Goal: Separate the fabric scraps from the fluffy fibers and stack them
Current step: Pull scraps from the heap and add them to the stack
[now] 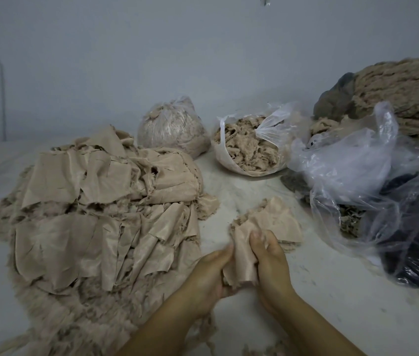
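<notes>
Low in the frame's centre, the left hand [209, 276] and right hand [271, 265] both grip one beige fabric scrap [262, 227]. The stacked scraps [105, 201] lie at left; an open bag of fluffy fibers [247, 145] sits above centre.

Both forearms reached in from the near edge and met at the fabric scrap [262, 235]. The left hand [207, 276] gripped its left edge with curled fingers; the right hand [271, 265] pinched its right side, thumb on top.
</notes>
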`<state>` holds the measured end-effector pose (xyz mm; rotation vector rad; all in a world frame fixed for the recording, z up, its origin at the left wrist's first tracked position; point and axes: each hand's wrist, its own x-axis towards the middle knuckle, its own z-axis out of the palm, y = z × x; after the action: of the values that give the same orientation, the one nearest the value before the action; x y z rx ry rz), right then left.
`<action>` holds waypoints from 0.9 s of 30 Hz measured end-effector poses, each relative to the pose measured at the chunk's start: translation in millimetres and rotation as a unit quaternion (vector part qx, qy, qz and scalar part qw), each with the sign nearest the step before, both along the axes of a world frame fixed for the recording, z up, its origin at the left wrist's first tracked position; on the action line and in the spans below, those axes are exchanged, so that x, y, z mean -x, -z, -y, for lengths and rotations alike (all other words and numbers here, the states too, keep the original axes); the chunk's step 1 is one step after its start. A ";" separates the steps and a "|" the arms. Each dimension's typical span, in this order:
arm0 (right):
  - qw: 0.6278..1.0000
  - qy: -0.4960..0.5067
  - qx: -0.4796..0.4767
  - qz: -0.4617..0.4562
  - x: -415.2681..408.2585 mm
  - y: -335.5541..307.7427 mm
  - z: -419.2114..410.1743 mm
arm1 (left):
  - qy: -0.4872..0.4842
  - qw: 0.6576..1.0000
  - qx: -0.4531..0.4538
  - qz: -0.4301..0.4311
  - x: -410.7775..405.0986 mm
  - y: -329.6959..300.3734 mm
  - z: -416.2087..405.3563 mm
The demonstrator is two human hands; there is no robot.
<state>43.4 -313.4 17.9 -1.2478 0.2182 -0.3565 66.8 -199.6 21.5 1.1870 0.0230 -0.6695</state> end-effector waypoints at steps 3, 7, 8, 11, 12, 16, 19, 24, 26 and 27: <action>0.998 0.044 0.036 0.016 -3.2 -1.5 13.4 | -0.110 0.990 -0.057 0.072 -2.0 -2.5 8.5; 0.987 0.139 0.082 0.021 -27.5 -11.2 49.7 | -0.162 0.945 -0.131 0.253 -32.7 -26.5 27.3; 0.984 0.151 0.098 0.013 -35.8 -14.0 59.7 | -0.159 0.929 -0.153 0.298 -42.7 -33.1 34.5; 0.971 0.173 0.164 -0.028 -61.6 -20.0 87.0 | -0.121 0.903 -0.219 0.349 -69.6 -40.1 55.9; 0.964 0.176 0.194 -0.040 -67.7 -20.7 93.9 | -0.107 0.909 -0.224 0.334 -76.6 -37.2 61.2; 0.865 0.214 0.449 -0.059 -64.1 -7.5 100.5 | -0.054 0.964 -0.161 0.202 -84.1 -15.5 68.1; 0.808 0.103 0.579 -0.039 -55.8 16.7 88.8 | -0.059 0.962 -0.164 0.209 -86.4 1.0 62.7; 0.771 -0.016 0.633 -0.065 -77.0 26.4 84.9 | -0.103 0.962 -0.159 0.198 -91.5 5.0 41.5; 0.765 -0.044 0.639 -0.074 -87.0 21.6 87.1 | -0.063 0.945 -0.199 0.253 -88.0 6.5 21.2; 0.757 -0.054 0.645 -0.086 -90.1 19.5 87.8 | -0.039 0.926 -0.232 0.295 -86.0 8.2 8.1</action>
<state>133.5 -401.1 -1.6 -2.6732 0.0188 -0.2705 152.8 -207.8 13.4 1.8004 -0.2928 -0.2131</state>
